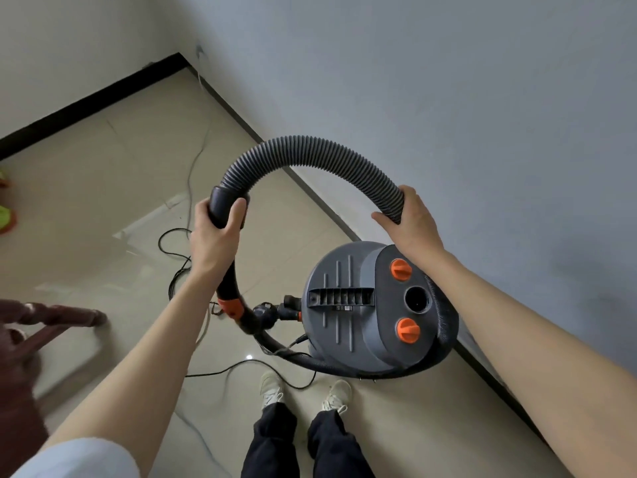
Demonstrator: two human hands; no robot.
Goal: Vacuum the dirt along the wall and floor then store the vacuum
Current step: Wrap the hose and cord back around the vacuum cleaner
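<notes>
— Hose [310, 150] arcs between my hands above the vacuum [375, 305], which sits on the floor [103, 188] against the wall [448, 98].

— Your grip?

— My left hand [213, 232] is wrapped round the black cuff; my right hand [406, 222] curls over the ribbed part.

— Risks?

— The cord [179, 270] trails loose near my shoes [303, 391]; I could trip or drag it. Bent tight, the hose might kink.

— Anything unclear?

— No nozzle shows, my right fingers are hidden, and I can't spot dirt.

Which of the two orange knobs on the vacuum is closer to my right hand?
The upper orange knob, on the far side of the round hose port. It sits just below the right hand gripping the ribbed hose; the lower orange knob is nearer your feet.
</notes>
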